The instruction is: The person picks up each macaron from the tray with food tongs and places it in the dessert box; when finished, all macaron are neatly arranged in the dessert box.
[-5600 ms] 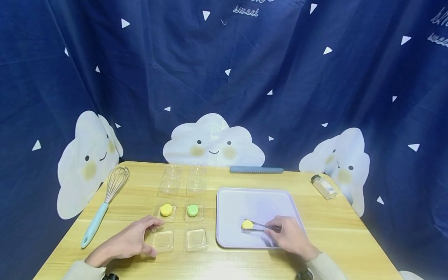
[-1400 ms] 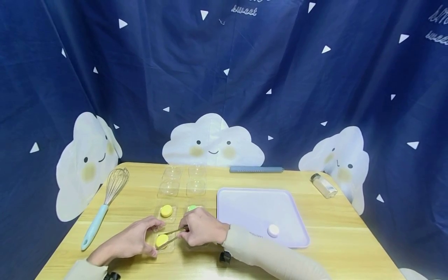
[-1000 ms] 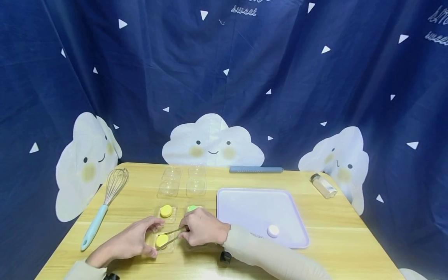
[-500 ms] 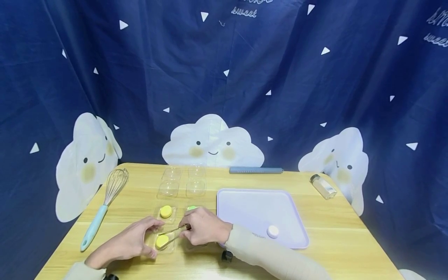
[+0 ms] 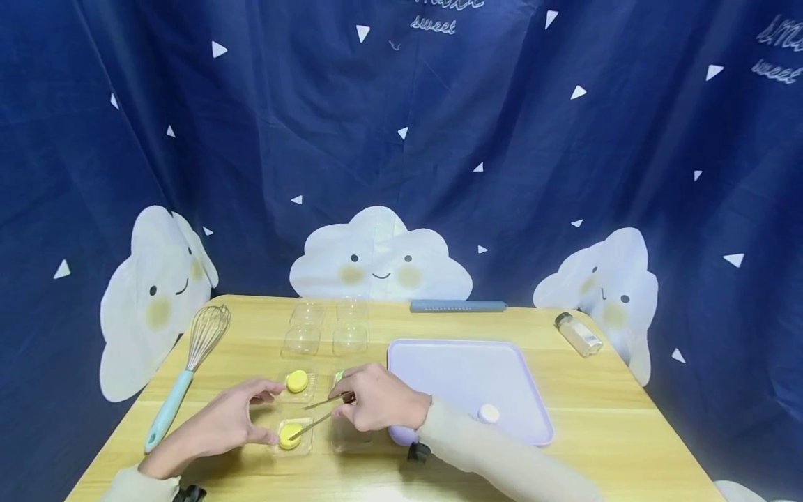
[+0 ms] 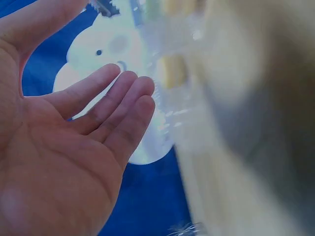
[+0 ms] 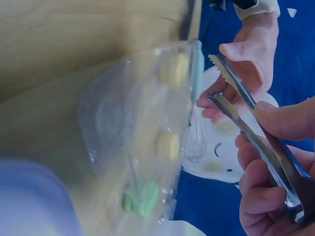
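Note:
My right hand (image 5: 379, 399) holds metal tongs (image 7: 253, 130), whose toothed tips are spread apart with nothing between them in the right wrist view. Just below them, a yellow macaron (image 5: 288, 436) sits in the near-left clear plastic box (image 5: 304, 448). Another yellow macaron (image 5: 297, 381) lies in the box behind it. A green macaron (image 7: 141, 197) is mostly covered by my right hand in the head view. My left hand (image 5: 227, 417) stays beside the two left boxes, palm inward, fingers loosely extended, gripping nothing. A pale macaron (image 5: 488, 413) rests on the lilac tray (image 5: 464, 362).
A whisk (image 5: 188, 373) lies along the left side of the wooden table (image 5: 602, 432). Clear lids (image 5: 302, 338) stand behind the boxes. At the back are a blue-grey bar (image 5: 458, 306) and, to the right, a dark-capped jar (image 5: 578, 335).
The yellow macaron went from the lilac tray into the near-left box. Since half a second ago the tongs have spread and lifted off it rightward; my left hand has drawn slightly left.

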Demonstrator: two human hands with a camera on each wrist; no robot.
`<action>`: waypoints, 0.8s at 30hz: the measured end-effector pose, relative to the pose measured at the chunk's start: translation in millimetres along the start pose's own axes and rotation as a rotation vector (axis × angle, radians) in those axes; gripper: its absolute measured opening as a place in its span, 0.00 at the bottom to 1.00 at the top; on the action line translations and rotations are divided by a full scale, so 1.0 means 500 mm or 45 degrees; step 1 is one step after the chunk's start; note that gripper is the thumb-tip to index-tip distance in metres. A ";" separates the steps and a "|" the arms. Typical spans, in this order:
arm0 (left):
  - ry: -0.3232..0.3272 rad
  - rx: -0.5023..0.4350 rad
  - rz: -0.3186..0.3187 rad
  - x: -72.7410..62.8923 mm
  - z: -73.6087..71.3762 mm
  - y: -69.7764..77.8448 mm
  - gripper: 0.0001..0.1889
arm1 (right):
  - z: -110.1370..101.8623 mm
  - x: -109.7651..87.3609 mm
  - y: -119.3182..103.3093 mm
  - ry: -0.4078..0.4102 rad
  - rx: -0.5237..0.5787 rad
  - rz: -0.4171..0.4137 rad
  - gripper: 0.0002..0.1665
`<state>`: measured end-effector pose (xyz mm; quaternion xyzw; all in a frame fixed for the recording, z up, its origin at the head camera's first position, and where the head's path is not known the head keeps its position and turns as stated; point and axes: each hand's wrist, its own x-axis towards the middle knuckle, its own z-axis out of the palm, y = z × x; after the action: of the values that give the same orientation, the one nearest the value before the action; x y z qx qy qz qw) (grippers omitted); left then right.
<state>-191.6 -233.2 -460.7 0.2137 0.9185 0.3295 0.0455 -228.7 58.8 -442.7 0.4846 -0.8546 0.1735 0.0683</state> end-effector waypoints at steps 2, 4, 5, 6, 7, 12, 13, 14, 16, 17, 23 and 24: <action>0.053 0.032 -0.021 0.006 -0.017 0.010 0.44 | -0.017 -0.004 0.004 0.013 0.045 0.030 0.12; 0.120 0.066 -0.020 0.014 -0.035 0.021 0.45 | -0.035 -0.008 0.011 0.052 0.073 0.063 0.13; 0.154 0.082 -0.012 0.020 -0.044 0.027 0.45 | -0.044 -0.011 0.015 0.074 0.095 0.089 0.13; 0.186 0.095 0.012 0.025 -0.054 0.032 0.46 | -0.054 -0.014 0.019 0.101 0.113 0.113 0.14; 0.217 0.107 0.038 0.031 -0.062 0.037 0.47 | -0.064 -0.017 0.023 0.129 0.138 0.136 0.14; 0.302 0.141 0.152 0.064 -0.093 0.067 0.49 | -0.112 -0.036 0.052 0.286 0.174 0.223 0.14; 0.306 0.154 0.162 0.071 -0.096 0.074 0.48 | -0.122 -0.041 0.058 0.312 0.171 0.241 0.14; 0.305 0.157 0.172 0.078 -0.098 0.082 0.49 | -0.132 -0.046 0.064 0.336 0.159 0.260 0.14; 0.304 0.163 0.198 0.092 -0.099 0.097 0.49 | -0.151 -0.058 0.078 0.389 0.124 0.287 0.14; 0.299 0.162 0.214 0.099 -0.099 0.104 0.49 | -0.159 -0.064 0.086 0.412 0.111 0.299 0.14; 0.259 0.123 0.302 0.130 -0.092 0.135 0.48 | -0.201 -0.116 0.132 0.542 0.084 0.384 0.13; 0.255 0.120 0.309 0.133 -0.091 0.140 0.47 | -0.208 -0.127 0.139 0.557 0.085 0.405 0.13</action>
<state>-236.8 -183.3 -377.9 0.2909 0.9004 0.3087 -0.0966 -260.2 180.3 -380.0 0.2972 -0.8787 0.3107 0.2074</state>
